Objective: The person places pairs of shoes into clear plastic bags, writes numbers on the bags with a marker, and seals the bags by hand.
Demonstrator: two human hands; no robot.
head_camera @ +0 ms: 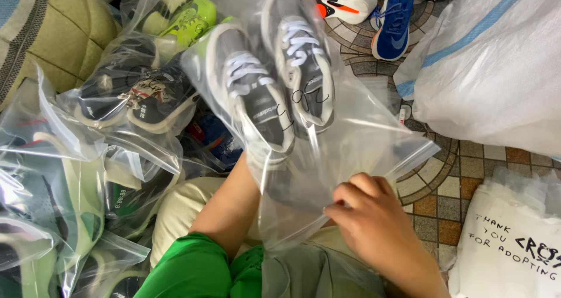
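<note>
While right hand (pixel 374 216) pinches bag (pixel 362 146) edge, cramped

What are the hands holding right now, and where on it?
The right hand pinches the open edge of a clear plastic bag holding grey sneakers. The left hand is hidden behind the bag, seemingly supporting the sneakers.

Home-run shoe resale or packing spot; patterned tiled floor (pixel 444 187); bagged sneakers (pixel 117 99) piled up; loose sneakers (pixel 392 23); big white sack (pixel 497 70); cushion (pixel 52 29).

Two shoes (pixel 274 81) sit side by side in a bag (pixel 350 152), bagged shoes (pixel 125 96) left.
</note>
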